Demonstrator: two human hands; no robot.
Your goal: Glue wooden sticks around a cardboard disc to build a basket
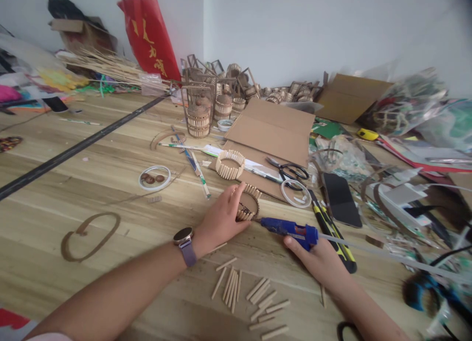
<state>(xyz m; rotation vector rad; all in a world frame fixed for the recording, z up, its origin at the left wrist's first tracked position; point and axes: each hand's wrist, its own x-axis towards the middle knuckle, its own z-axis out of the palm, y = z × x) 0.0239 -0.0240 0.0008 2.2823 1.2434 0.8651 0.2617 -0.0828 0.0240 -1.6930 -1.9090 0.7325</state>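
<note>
My left hand [223,215], with a watch on its wrist, grips the near left side of a cardboard ring [257,197] partly lined with short wooden sticks. My right hand [313,255] is wrapped around a blue hot glue gun [285,227], a long glue stick trailing from its back. The gun's nozzle points left and sits at the ring's near right edge; whether it touches is too small to tell. Loose wooden sticks [231,287] lie on the table nearer to me. Just beyond the ring stands another ring fully covered with sticks [230,165].
Black scissors [291,171], a white tape roll [296,192], a yellow-black cutter [334,228] and a phone [342,199] lie to the right. Flat cardboard [273,127] and finished stick lanterns [199,112] are farther back. A brown strip loop [90,235] lies left.
</note>
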